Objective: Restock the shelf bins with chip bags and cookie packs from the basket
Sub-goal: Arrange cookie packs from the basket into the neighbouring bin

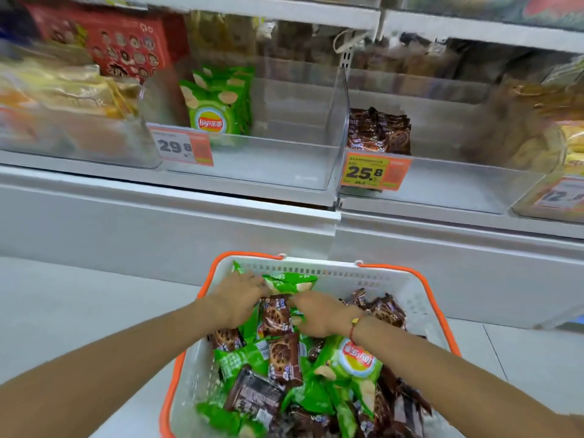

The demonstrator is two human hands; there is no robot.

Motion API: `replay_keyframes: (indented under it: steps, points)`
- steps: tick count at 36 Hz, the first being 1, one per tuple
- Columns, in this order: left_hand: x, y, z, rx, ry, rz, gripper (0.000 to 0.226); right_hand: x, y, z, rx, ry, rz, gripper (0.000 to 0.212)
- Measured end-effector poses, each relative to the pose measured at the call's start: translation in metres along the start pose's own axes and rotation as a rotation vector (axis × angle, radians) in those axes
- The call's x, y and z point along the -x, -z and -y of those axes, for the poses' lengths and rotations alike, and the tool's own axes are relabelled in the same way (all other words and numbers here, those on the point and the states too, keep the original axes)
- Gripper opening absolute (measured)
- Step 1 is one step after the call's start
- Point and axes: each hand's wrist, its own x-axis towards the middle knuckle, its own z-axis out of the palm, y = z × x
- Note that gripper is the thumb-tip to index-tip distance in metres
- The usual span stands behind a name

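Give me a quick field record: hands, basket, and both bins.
left hand: on a green chip bag at the basket's far end, grip unclear
right hand: beside it among the packs, grip hidden
basket: on the floor, holds mixed chip bags and brown cookie packs
left bin: few chip bags, upright
right bin: few cookie packs

Basket (420, 298) was white with an orange rim. Inside it, chip bags (350, 368) were bright green with a red-and-yellow round logo; cookie packs (282, 361) were dark brown with a cookie print. Above the basket, bin chips (215, 102) were the same green, bin cookies (379, 132) brown. Price tags (374, 173) were orange and yellow with black digits. Box (126, 45) up left was red with round faces. Bracelet (355, 327) was red string with a gold bead.
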Motion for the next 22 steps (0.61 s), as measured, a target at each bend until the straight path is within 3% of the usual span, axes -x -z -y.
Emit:
replay_keyframes:
  steps: [4, 11, 19, 22]
  points:
    - [0.0, -0.009, 0.007, -0.166, 0.018, 0.002, 0.059, -0.019, -0.025, 0.01, 0.13, 0.091, -0.189, 0.056]
    - [0.006, -0.015, 0.015, 0.151, 0.106, 0.017, 0.031, -0.043, -0.039, 0.008, 0.258, 0.044, -0.237, 0.073]
    - [0.004, -0.009, 0.016, 0.174, 0.123, 0.046, 0.03, -0.046, -0.03, 0.01, -0.145, -0.013, -0.196, 0.032]
    - [0.003, -0.002, 0.015, 0.117, 0.136, 0.041, 0.033, -0.042, -0.03, 0.005, -0.234, -0.09, -0.212, 0.035]
